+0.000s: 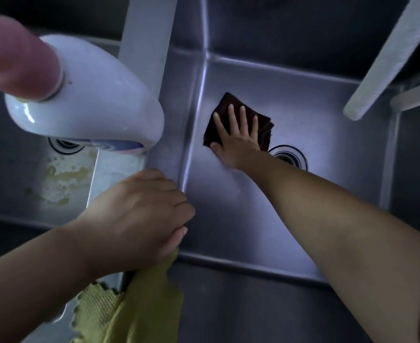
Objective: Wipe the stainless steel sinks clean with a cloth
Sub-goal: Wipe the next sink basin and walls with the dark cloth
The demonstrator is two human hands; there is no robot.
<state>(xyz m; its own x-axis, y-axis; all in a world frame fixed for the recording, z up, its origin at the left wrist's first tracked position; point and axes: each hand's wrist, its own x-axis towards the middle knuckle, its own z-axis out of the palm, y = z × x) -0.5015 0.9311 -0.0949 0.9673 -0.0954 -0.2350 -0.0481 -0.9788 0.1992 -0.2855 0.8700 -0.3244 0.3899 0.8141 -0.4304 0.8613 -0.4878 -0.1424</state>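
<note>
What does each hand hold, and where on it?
The right hand presses flat on the middle of the dark cloth, with no grip. The left hand rests on the sink divider beside a yellow cloth.

Kitchen, double steel sink (327,243), drains, faucet (92,95)

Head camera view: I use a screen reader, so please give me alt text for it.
The right hand presses a dark cloth flat on the floor of the right steel sink, beside its drain. The left hand rests on the divider, over a yellow cloth.
</note>
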